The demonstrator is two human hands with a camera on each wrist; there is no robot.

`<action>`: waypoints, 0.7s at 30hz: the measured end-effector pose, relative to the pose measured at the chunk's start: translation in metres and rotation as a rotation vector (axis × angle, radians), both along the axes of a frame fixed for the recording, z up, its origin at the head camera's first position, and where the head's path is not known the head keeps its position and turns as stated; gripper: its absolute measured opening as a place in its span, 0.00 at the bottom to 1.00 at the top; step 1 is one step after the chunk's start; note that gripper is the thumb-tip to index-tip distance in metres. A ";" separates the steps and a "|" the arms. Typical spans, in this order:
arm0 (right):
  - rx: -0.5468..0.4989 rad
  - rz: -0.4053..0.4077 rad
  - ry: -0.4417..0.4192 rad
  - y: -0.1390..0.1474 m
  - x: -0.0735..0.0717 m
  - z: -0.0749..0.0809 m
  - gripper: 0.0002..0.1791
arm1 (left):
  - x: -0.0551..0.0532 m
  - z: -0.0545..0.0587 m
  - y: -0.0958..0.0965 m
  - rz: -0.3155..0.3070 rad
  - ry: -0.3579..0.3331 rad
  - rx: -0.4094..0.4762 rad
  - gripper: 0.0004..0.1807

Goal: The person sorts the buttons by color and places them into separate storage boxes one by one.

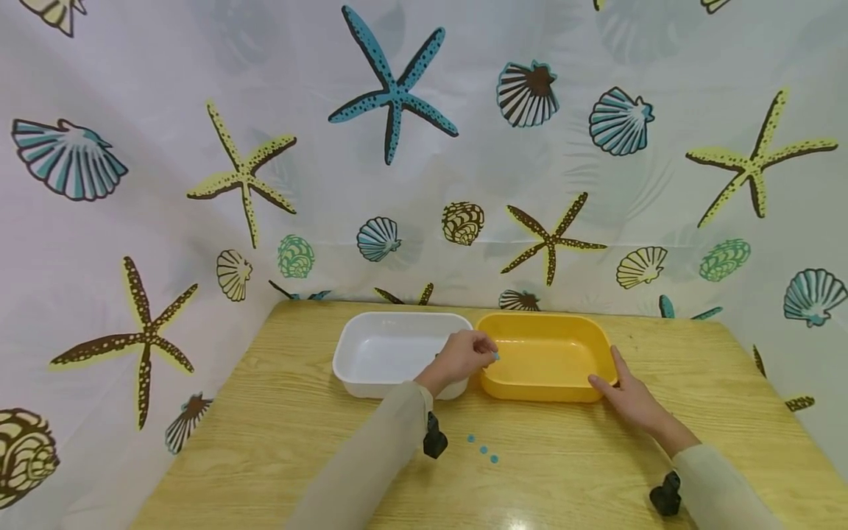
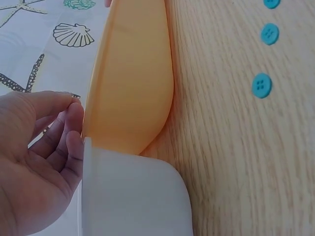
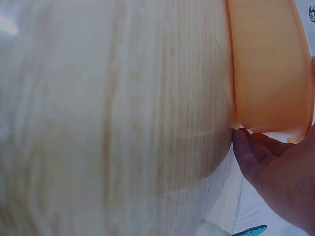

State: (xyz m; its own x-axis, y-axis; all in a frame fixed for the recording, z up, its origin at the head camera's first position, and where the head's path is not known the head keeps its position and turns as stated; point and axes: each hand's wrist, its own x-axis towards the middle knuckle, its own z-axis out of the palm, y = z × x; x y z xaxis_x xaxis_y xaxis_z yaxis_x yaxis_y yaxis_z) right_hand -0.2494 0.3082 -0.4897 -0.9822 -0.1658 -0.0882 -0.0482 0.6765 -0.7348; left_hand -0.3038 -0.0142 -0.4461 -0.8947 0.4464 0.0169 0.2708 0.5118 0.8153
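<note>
My left hand (image 1: 461,353) pinches a small blue button (image 1: 495,355) over the left end of a yellow plastic basin (image 1: 536,394). In the left wrist view the fingertips of that hand (image 2: 44,157) come together just beyond the basin's rim, and the button there is mostly hidden. My right hand (image 1: 632,397) holds the basin's right end, with the thumb at the front corner and the fingers along the side. Three loose blue buttons (image 1: 483,450) lie in a slanting row on the table in front; the left wrist view shows holes in a button (image 2: 262,85).
A white plastic basin (image 1: 400,389) stands left of the yellow one, their ends close together. Both sit on a wood-grain table (image 1: 278,434). Behind and at the sides hangs a white curtain (image 1: 298,66) printed with starfish and shells.
</note>
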 end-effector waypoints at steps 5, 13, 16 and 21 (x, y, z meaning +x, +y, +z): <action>0.006 0.002 -0.003 -0.001 0.000 0.001 0.51 | -0.005 -0.001 0.003 0.002 0.043 -0.024 0.05; 0.009 -0.001 0.000 -0.001 0.001 -0.001 0.51 | -0.008 0.001 0.010 0.007 0.038 -0.046 0.06; 0.011 -0.002 0.004 -0.001 0.001 0.000 0.51 | -0.009 0.001 0.011 0.001 0.034 -0.046 0.06; 0.004 -0.002 0.005 -0.001 0.000 0.000 0.50 | -0.013 0.000 0.012 -0.013 0.028 -0.058 0.06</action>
